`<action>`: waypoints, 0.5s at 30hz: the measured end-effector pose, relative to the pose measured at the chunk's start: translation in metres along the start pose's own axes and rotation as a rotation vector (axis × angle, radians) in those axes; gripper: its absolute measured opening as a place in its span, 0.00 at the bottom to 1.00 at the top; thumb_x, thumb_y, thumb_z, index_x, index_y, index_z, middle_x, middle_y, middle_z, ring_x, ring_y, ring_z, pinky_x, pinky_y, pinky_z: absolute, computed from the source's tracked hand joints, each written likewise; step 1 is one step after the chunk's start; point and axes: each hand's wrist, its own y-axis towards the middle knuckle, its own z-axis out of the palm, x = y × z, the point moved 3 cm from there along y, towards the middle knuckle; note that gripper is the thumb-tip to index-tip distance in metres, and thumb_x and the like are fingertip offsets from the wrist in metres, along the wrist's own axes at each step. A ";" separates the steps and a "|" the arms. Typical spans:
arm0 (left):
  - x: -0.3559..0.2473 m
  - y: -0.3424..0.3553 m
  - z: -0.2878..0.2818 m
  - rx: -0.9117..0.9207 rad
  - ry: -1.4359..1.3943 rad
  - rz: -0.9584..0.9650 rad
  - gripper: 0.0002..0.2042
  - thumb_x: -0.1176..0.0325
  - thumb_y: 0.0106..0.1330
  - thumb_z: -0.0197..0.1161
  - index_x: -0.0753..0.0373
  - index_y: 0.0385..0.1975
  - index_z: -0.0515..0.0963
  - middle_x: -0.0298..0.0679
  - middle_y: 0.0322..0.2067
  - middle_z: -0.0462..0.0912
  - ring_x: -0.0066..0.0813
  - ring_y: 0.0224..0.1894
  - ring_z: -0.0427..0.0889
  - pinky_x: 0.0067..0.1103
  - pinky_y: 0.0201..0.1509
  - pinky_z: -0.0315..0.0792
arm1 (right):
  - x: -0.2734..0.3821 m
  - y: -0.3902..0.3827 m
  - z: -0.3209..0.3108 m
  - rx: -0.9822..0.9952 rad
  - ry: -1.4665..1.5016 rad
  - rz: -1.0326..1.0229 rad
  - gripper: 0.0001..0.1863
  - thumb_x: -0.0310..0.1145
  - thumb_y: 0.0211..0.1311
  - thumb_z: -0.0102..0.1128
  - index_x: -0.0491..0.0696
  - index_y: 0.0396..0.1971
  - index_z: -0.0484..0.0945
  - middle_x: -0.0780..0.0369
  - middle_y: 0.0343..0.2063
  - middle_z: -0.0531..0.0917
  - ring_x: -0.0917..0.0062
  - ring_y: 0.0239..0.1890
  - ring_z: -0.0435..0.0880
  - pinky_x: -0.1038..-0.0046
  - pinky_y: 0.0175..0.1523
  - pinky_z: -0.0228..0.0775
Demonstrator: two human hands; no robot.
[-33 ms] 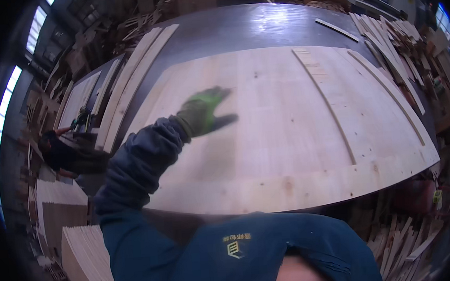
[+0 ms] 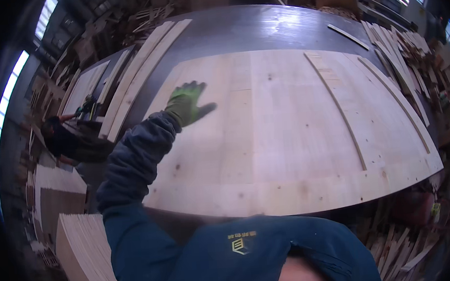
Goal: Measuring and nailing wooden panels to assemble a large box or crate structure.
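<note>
My left hand (image 2: 188, 102), in a green work glove with dark fingertips, is over the left part of a large pale wooden panel (image 2: 297, 130). Its fingers are spread and hold nothing; whether the palm touches the wood I cannot tell. Two narrow wooden strips lie across the panel's right side, an inner strip (image 2: 336, 109) and an outer strip (image 2: 397, 102). A board (image 2: 249, 192) runs along the near edge. Of my right hand nothing shows.
The panel rests on a dark, shiny tabletop (image 2: 228, 30). Long planks (image 2: 145, 75) lie at its left, and a short batten (image 2: 348, 37) at the far right. Stacked sheets (image 2: 84, 255) stand at the lower left. Another person (image 2: 76, 140) works farther left.
My left hand has shifted left across the panel, and its fingers now show more spread. The whole scene sits slightly farther right in the picture.
</note>
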 end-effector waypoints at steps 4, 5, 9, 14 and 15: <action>0.214 -0.305 0.056 0.297 0.262 -1.097 0.58 0.15 0.79 0.60 0.65 0.88 0.75 0.57 0.85 0.81 0.63 0.86 0.78 0.53 0.93 0.66 | 0.069 -0.011 0.045 0.209 0.014 -0.098 0.37 0.59 0.91 0.71 0.40 0.76 0.85 0.49 0.60 0.97 0.59 0.62 0.98 0.56 0.63 0.90; 0.230 -0.379 0.073 0.322 0.193 -1.271 0.53 0.19 0.84 0.60 0.66 0.87 0.76 0.56 0.83 0.84 0.60 0.83 0.83 0.48 0.90 0.72 | 0.087 -0.010 0.058 0.262 0.028 -0.121 0.37 0.60 0.91 0.71 0.40 0.77 0.85 0.49 0.60 0.97 0.59 0.62 0.98 0.56 0.63 0.90; 0.240 -0.476 0.121 0.272 -0.128 -1.298 0.51 0.22 0.85 0.61 0.66 0.86 0.77 0.55 0.81 0.85 0.57 0.81 0.85 0.46 0.88 0.74 | 0.119 -0.009 0.076 0.326 0.002 -0.163 0.38 0.61 0.91 0.71 0.40 0.77 0.85 0.49 0.60 0.97 0.59 0.62 0.98 0.55 0.63 0.90; 0.185 -0.621 0.180 0.258 -0.477 -1.208 0.47 0.25 0.86 0.63 0.67 0.83 0.79 0.55 0.77 0.87 0.54 0.77 0.87 0.43 0.83 0.77 | 0.088 -0.026 0.114 0.369 0.059 -0.070 0.39 0.62 0.90 0.70 0.40 0.78 0.84 0.49 0.61 0.96 0.58 0.62 0.97 0.54 0.63 0.90; 0.146 -0.630 0.203 0.271 -0.555 -1.141 0.47 0.26 0.87 0.63 0.67 0.83 0.79 0.54 0.76 0.88 0.53 0.76 0.88 0.43 0.83 0.77 | 0.081 -0.015 0.099 0.332 0.062 -0.037 0.40 0.62 0.90 0.70 0.40 0.78 0.84 0.49 0.61 0.96 0.58 0.62 0.97 0.54 0.63 0.90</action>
